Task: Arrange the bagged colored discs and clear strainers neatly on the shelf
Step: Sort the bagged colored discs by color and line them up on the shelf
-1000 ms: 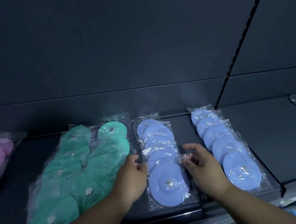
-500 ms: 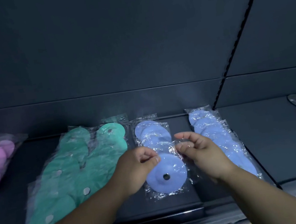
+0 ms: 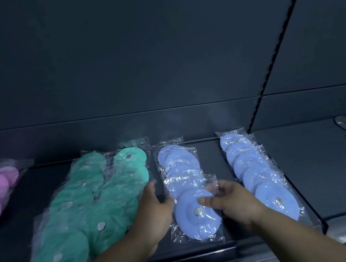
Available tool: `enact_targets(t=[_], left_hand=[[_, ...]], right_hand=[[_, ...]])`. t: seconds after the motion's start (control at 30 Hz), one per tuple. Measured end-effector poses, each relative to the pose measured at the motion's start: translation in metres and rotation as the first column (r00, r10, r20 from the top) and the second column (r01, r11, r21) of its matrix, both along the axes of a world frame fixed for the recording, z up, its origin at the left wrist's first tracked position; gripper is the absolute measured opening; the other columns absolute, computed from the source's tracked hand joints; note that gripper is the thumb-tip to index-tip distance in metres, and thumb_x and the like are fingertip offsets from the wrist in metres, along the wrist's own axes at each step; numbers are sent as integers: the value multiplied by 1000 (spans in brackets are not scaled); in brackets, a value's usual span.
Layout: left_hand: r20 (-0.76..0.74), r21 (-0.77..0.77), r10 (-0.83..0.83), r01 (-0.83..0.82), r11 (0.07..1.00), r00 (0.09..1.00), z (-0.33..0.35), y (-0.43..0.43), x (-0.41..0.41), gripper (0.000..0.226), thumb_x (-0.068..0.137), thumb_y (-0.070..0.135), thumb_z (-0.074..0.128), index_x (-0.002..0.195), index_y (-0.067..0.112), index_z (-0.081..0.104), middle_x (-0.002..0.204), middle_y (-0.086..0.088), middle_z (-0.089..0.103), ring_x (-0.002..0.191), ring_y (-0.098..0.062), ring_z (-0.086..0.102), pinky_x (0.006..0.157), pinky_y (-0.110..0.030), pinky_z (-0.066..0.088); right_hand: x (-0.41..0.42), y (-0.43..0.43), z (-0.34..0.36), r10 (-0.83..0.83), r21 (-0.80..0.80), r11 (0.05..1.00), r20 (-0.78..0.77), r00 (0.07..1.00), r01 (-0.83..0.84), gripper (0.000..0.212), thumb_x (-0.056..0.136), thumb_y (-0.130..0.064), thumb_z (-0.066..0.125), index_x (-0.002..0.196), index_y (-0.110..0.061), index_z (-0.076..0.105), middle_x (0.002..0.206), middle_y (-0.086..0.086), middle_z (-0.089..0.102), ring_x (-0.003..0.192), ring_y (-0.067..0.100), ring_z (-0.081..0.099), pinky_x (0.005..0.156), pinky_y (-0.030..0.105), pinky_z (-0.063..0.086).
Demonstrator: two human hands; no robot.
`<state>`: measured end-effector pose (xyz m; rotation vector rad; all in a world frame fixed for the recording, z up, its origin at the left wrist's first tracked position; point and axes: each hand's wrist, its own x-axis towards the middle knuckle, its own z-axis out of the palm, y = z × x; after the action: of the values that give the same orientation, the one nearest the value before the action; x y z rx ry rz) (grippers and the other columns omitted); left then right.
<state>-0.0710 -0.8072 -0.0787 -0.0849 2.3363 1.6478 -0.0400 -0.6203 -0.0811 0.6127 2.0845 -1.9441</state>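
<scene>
- A crinkly clear bag holding a flat round blue disc [image 3: 193, 220] lies between both hands on the dark matte shelf [image 3: 333, 173].
- The right hand [image 3: 236, 204] pinches its plastic. The left hand [image 3: 155, 213] curls at its edge, grip unclear.
- Overlapping bagged green discs [image 3: 102, 205] crowd the left hand's outer side.
- A second row of bagged blue discs [image 3: 258, 174] lies just beyond the right hand.

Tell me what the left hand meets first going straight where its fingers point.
Probably the plastic edge of the green disc bags right at the left hand; beyond, only the back wall. Depth unclear.
</scene>
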Motion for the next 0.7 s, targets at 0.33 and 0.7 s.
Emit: enact_targets(t=[0.33, 0.7], left_hand=[[59, -29, -126, 128, 991, 990, -5, 13, 22, 41, 86, 23, 61, 124, 27, 47, 114, 9, 62, 91, 3, 62, 75, -9, 49], [68, 44, 64, -67, 997, 996, -12, 32, -23, 54, 89, 19, 62, 137, 23, 39, 111, -1, 63, 89, -13, 62, 66, -22, 45]], right_hand=[[9, 1, -11, 44, 317, 948, -95, 994, -12, 60, 56, -33, 92, 104, -26, 57, 95, -8, 70, 80, 5, 67, 78, 25, 56], [-25, 3, -27, 88, 316, 949, -201, 976, -21, 74, 59, -14, 91, 119, -30, 50, 105, -5, 61, 84, 10, 62, 84, 30, 56]])
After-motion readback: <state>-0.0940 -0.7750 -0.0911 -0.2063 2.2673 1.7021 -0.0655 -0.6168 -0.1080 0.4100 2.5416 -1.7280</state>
